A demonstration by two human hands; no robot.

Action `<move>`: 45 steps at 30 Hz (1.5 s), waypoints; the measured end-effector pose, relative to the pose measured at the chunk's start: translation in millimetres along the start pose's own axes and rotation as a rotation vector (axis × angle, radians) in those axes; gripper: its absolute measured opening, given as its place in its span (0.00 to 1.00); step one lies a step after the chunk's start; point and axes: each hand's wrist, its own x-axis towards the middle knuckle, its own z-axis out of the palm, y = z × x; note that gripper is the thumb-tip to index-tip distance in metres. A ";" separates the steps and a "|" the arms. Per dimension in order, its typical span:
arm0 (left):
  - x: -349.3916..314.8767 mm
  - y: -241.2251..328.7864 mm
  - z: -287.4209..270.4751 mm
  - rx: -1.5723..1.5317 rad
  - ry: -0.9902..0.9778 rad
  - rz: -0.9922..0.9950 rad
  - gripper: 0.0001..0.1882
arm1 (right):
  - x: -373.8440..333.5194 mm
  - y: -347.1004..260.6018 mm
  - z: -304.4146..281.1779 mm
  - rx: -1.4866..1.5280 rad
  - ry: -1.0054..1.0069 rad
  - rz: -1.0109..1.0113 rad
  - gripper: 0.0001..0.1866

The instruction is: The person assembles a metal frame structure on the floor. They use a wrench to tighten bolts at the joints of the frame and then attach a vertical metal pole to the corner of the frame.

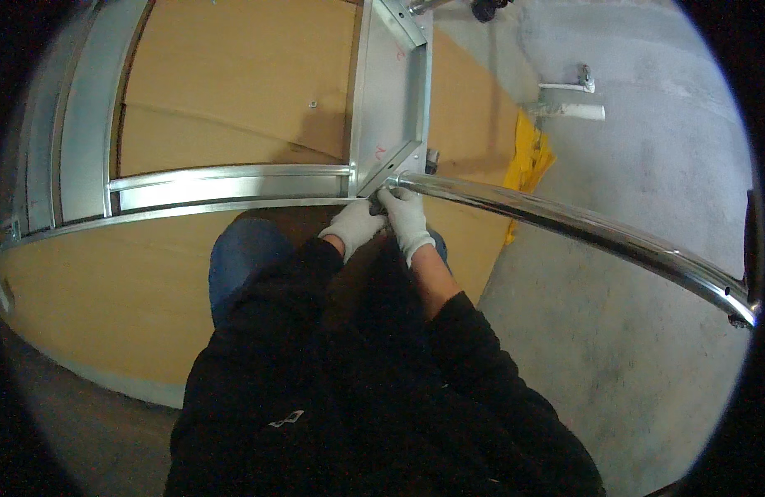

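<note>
Both my hands, in white gloves, meet at the near right corner of a silvery metal frame (233, 182). Here a shiny chrome tube (565, 219) joins the frame and runs off to the right. My left hand (356, 225) has its fingers closed just under the corner. Right beside it, my right hand (406, 217) is closed too, its fingertips bent toward the tube's end. A small dark thing sits between the two hands, too hidden to name. A diagonal metal brace (388, 166) crosses the corner just above my fingers.
Brown cardboard (233, 91) lies beneath the frame, with a small metal piece (313, 104) on it. To the right are a yellow plastic sheet (527, 153), a white roll (573, 110) and a bare concrete floor (598, 348). A black caster (484, 9) shows at the far edge.
</note>
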 end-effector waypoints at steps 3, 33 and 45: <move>0.1 -8.1 16.5 -0.098 0.121 -0.006 0.21 | 0.6 -11.9 -5.7 -0.226 -0.053 -0.074 0.19; -25.4 -12.3 15.8 -0.682 -0.003 -0.249 0.17 | -1.8 -61.2 -4.1 -1.110 -0.062 -0.634 0.08; -34.5 1.6 2.1 -0.185 0.128 -0.142 0.22 | 5.6 -71.9 28.4 -0.608 0.367 -0.087 0.11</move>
